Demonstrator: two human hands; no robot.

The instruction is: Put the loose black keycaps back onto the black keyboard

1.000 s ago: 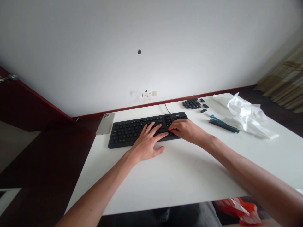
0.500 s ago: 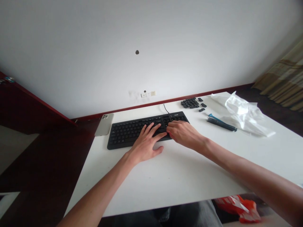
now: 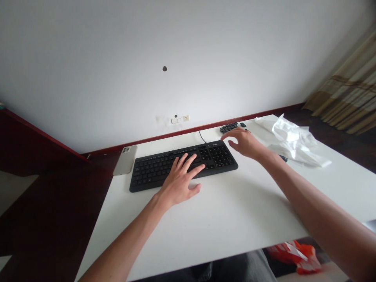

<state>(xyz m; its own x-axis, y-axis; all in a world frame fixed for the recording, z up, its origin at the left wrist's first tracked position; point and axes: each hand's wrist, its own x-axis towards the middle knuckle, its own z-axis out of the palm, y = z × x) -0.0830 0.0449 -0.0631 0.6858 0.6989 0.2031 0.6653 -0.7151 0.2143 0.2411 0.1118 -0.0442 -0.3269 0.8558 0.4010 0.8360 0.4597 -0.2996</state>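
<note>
My left hand (image 3: 179,182) lies open on the left half of a black computer keyboard (image 3: 164,170), its fingers on the keys. My right hand (image 3: 243,143) is off the keyboard, hovering with spread fingers just beyond its right end. It holds nothing and is nearest to a cluster of loose black keycaps (image 3: 229,127), which it partly hides. A crumpled white plastic sheet (image 3: 290,141) lies further right. Only the dark tip of a tool (image 3: 283,158) shows past my right wrist.
A silver smartphone (image 3: 125,160) lies left of the keyboard near the edge of the white desk (image 3: 235,219). A black cable runs from the keyboard toward the wall. An orange-and-white packet (image 3: 293,256) lies below the desk's front edge.
My right hand has lifted off the keyboard's right side and moved up and right toward the keycaps, now covering the tool. My left hand stays on the keys.
</note>
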